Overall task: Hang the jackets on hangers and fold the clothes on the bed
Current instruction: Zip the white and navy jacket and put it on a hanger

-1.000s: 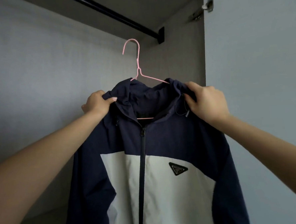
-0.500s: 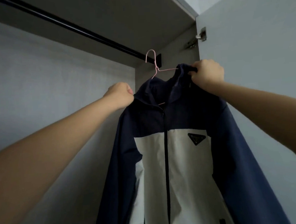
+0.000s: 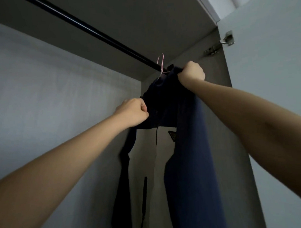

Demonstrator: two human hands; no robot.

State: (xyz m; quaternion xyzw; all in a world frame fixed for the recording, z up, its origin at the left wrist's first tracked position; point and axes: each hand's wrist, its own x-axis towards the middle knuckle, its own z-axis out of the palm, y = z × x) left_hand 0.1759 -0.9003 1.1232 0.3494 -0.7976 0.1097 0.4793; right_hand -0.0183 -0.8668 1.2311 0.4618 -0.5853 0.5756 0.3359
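A navy and white zip jacket (image 3: 188, 146) hangs on a pink wire hanger (image 3: 161, 65) inside a wardrobe. The hanger's hook reaches over the black rail (image 3: 95, 31) near its right end. My left hand (image 3: 133, 113) grips the jacket's left shoulder, lower down. Up by the rail, my right hand (image 3: 192, 73) grips the right shoulder. The jacket is turned sideways, so its navy right sleeve faces me. Most of the hanger is hidden inside the collar.
The wardrobe's grey back wall (image 3: 48, 102) fills the left. Its open door (image 3: 278, 106) stands at the right, with a metal hinge (image 3: 227, 38) near the top. The wardrobe's ceiling panel lies just above the rail.
Both hands have raised the jacket and carried it deeper into the wardrobe. The hanger's hook went from below the rail up onto it, and the jacket turned sideways.
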